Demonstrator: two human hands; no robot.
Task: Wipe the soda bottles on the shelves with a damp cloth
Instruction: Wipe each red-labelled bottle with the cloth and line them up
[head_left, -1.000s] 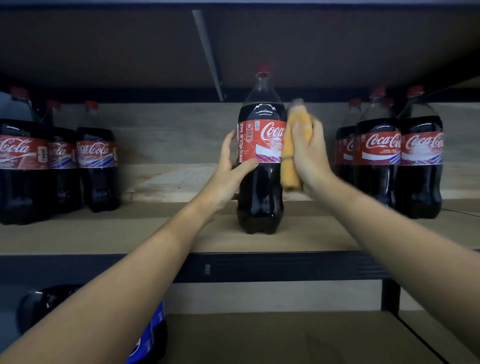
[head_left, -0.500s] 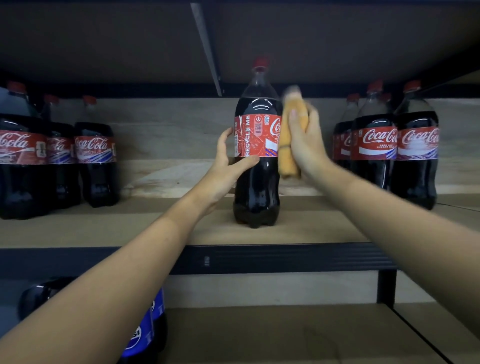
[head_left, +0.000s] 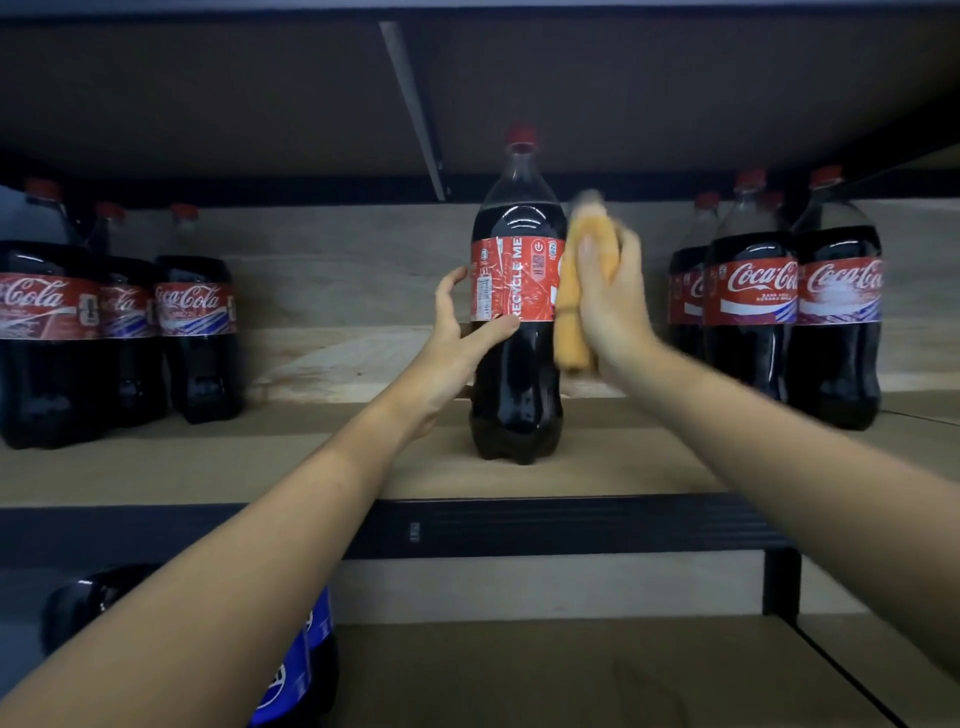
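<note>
A tall cola bottle (head_left: 517, 374) with a red label and red cap stands upright alone at the middle of the wooden shelf (head_left: 363, 467). My left hand (head_left: 457, 332) grips its left side at the label's lower edge, thumb across the front. My right hand (head_left: 613, 306) holds a folded orange cloth (head_left: 571, 312) and presses it against the bottle's right side at label height. The cloth and right hand are blurred.
Three cola bottles (head_left: 192, 332) stand at the shelf's left end and several more (head_left: 753, 312) at the right. A dark bottle with a blue label (head_left: 306, 660) sits on the lower shelf. The upper shelf's underside hangs just above the cap.
The middle bottle has turned, so the logo has swung out of sight and the "recycle me" side faces me. The cloth stays on its right side.
</note>
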